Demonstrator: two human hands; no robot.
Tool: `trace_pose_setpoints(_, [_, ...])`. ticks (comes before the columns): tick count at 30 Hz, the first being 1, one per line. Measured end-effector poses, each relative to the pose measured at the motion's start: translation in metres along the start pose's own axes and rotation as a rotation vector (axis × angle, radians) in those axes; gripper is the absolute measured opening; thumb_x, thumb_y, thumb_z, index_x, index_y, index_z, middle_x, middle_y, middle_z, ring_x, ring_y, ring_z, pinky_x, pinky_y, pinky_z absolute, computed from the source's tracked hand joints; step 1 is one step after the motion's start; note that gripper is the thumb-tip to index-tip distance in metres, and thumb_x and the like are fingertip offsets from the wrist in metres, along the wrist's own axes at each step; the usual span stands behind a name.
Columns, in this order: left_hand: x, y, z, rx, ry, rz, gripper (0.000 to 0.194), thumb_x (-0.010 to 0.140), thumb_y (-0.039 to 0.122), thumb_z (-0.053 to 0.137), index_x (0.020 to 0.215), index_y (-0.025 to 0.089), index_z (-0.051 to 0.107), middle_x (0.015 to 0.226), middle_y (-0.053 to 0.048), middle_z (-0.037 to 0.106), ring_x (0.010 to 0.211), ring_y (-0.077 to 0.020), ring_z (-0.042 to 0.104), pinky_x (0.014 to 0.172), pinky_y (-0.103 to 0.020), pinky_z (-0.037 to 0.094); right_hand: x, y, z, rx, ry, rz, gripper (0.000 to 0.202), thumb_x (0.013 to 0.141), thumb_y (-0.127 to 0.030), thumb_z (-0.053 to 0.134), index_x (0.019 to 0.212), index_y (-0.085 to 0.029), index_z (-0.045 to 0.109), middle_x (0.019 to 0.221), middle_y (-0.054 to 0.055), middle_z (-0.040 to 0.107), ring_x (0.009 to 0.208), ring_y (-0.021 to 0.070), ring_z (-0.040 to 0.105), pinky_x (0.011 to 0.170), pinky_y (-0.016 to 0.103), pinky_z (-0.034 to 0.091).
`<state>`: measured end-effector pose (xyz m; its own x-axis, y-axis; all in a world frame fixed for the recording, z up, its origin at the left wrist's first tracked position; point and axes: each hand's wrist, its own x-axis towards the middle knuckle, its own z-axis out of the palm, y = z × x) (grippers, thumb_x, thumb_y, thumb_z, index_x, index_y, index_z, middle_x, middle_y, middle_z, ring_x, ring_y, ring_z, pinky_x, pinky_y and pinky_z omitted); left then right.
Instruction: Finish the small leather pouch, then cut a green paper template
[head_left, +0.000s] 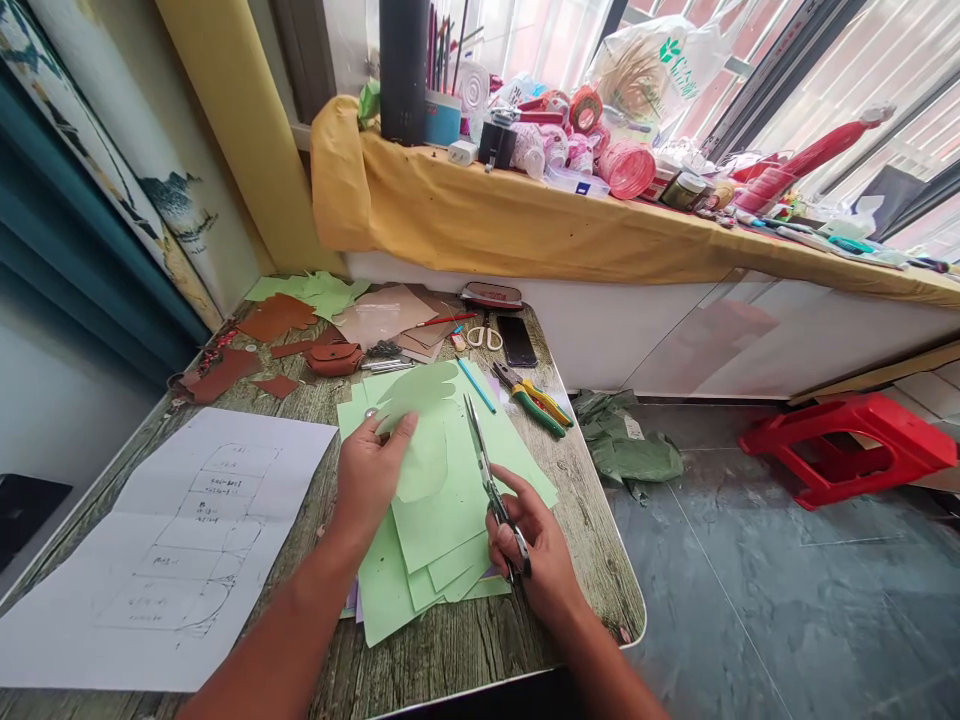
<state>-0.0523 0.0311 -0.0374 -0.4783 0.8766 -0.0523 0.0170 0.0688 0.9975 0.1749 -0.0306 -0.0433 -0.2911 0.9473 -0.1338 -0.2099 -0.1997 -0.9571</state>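
Note:
My left hand (373, 470) pinches a cut piece of light green paper (424, 392) with a wavy upper edge, held above the stack. In my right hand (531, 545) is a pair of metal scissors (486, 470), fingers through the handles, blades pointing up and nearly closed. Under both hands lies a fanned stack of green sheets (442, 525). A pale green rounded piece (424, 468) rests on that stack, just below the held paper. The blue pencil (476, 385) lies at the stack's upper right edge.
White paper with a pencil drawing (180, 540) covers the table's left. Brown leather scraps (277, 318), a small brown pouch (334, 359), white-handled scissors (484, 336), a phone (517, 342) and pliers (534, 400) lie behind. A red stool (847, 440) stands on the floor at right.

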Motion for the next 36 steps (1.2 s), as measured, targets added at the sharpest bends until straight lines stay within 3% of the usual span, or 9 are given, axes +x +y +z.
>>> trace_pose_setpoints(5, [-0.0007, -0.0024, 0.0015, -0.027, -0.018, -0.013, 0.059, 0.081, 0.066, 0.084, 0.116, 0.018, 0.083, 0.105, -0.008, 0.085, 0.094, -0.0271, 0.075, 0.087, -0.035, 0.056, -0.0027, 0.0066, 0.0027, 0.003, 0.04, 0.001, 0.071, 0.091, -0.06, 0.083, 0.151, -0.028, 0.06, 0.075, -0.006, 0.05, 0.048, 0.009, 0.038, 0.047, 0.024, 0.035])
trace_pose_setpoints(11, [-0.0024, -0.0035, 0.004, 0.005, -0.042, -0.044, 0.062, 0.081, 0.067, 0.084, 0.12, 0.019, 0.083, 0.101, -0.007, 0.085, 0.086, -0.0265, 0.074, 0.075, -0.033, 0.056, -0.0049, 0.0097, 0.0015, 0.038, 0.035, -0.004, 0.069, 0.091, -0.054, 0.084, 0.151, -0.028, 0.062, 0.075, -0.006, 0.05, 0.05, 0.009, 0.038, 0.046, 0.023, 0.034])
trace_pose_setpoints(17, [-0.0033, -0.0059, 0.0055, -0.005, -0.027, -0.033, 0.059, 0.08, 0.066, 0.086, 0.117, 0.02, 0.084, 0.107, -0.008, 0.085, 0.094, -0.0278, 0.075, 0.082, -0.035, 0.058, -0.006, 0.0073, 0.0011, 0.033, 0.015, -0.011, 0.075, 0.09, -0.061, 0.084, 0.153, -0.028, 0.06, 0.074, -0.006, 0.049, 0.049, 0.0095, 0.038, 0.047, 0.024, 0.034])
trace_pose_setpoints(36, [-0.0045, -0.0099, 0.0085, -0.027, -0.041, -0.035, 0.052, 0.084, 0.059, 0.086, 0.12, 0.022, 0.083, 0.114, -0.009, 0.085, 0.098, -0.0293, 0.078, 0.087, -0.039, 0.062, -0.0074, 0.0109, -0.0002, 0.066, 0.005, 0.003, 0.067, 0.093, -0.048, 0.085, 0.153, -0.03, 0.062, 0.077, -0.007, 0.046, 0.053, 0.0084, 0.037, 0.047, 0.022, 0.032])
